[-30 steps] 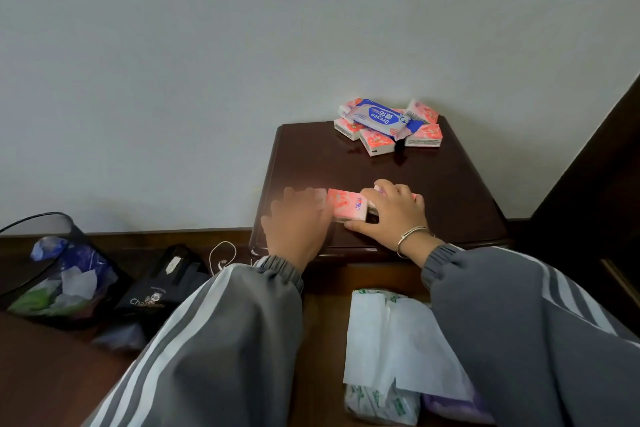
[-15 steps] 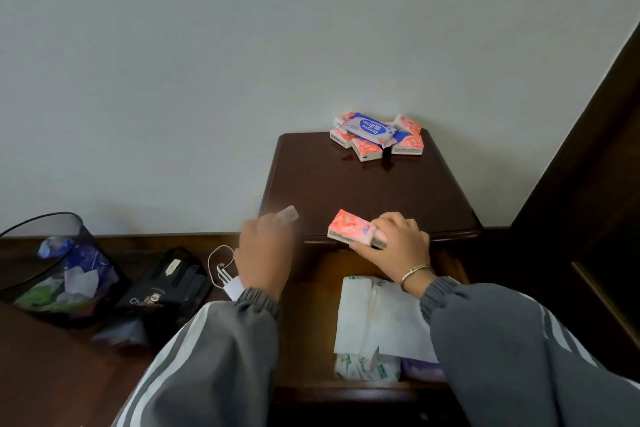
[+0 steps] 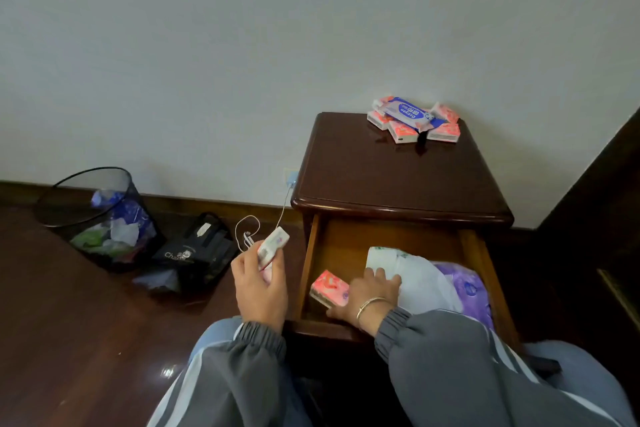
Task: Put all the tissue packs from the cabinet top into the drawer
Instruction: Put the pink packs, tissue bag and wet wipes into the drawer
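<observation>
**Drawer open, first packs going in; pile waits at the back of the cabinet**

From my remote seat I see the cabinet top [image 3: 391,177] mostly bare, with the drawer [image 3: 384,236] pulled open below it at about 6 o'clock. I judge the job barely begun. The heap of tissue packs [image 3: 414,120] sits untouched at the cabinet top's 1 o'clock corner: I count four or five pink packs, with one longer blue-and-white pack [image 3: 410,112] lying across them; overlap keeps me from an exact figure. Inside the drawer, a white plastic bag [image 3: 420,279] and a purple package [image 3: 467,288] fill the 3 o'clock side.

My right hand [image 3: 369,295] rests low in the drawer, at its 8 o'clock corner, fingers closed on one pink tissue pack [image 3: 329,288] that looks about to be set down. My left hand [image 3: 259,282] hangs outside the drawer, at 9 o'clock from it, gripping one pale slim pack [image 3: 273,246] edge-on.

So: two packs in hand, none yet released that I can see, and the heap left to move.
</observation>
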The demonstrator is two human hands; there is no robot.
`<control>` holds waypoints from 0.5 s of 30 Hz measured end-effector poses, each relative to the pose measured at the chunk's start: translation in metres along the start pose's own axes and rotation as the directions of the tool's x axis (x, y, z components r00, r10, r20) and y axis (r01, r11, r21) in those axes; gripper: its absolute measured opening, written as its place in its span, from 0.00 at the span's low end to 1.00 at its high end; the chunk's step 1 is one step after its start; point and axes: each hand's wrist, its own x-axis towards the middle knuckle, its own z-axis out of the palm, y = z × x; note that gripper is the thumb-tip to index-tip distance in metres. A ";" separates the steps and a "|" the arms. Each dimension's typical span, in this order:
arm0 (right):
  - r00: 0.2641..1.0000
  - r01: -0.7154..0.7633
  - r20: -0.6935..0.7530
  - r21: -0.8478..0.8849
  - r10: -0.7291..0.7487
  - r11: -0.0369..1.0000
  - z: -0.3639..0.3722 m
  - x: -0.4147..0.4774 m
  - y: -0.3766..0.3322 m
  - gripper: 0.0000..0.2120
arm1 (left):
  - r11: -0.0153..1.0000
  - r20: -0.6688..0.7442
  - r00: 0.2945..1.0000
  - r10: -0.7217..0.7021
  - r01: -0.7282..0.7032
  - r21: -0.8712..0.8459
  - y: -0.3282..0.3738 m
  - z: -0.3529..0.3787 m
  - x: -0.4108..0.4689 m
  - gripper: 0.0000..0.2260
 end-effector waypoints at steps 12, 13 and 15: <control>0.981 0.177 -0.026 0.519 -0.191 0.836 -0.018 0.016 0.027 0.20 | 1.000 0.110 0.994 0.012 -0.013 0.011 -0.025 -0.004 0.002 0.13; 0.972 0.216 -0.034 0.510 -0.231 0.833 -0.017 0.017 0.023 0.22 | 1.000 0.112 0.994 0.007 -0.008 0.004 -0.025 -0.005 0.004 0.13; 0.960 0.253 -0.025 0.500 -0.279 0.828 -0.011 0.020 0.014 0.27 | 1.000 0.119 0.993 0.006 -0.005 -0.010 -0.025 -0.006 0.007 0.12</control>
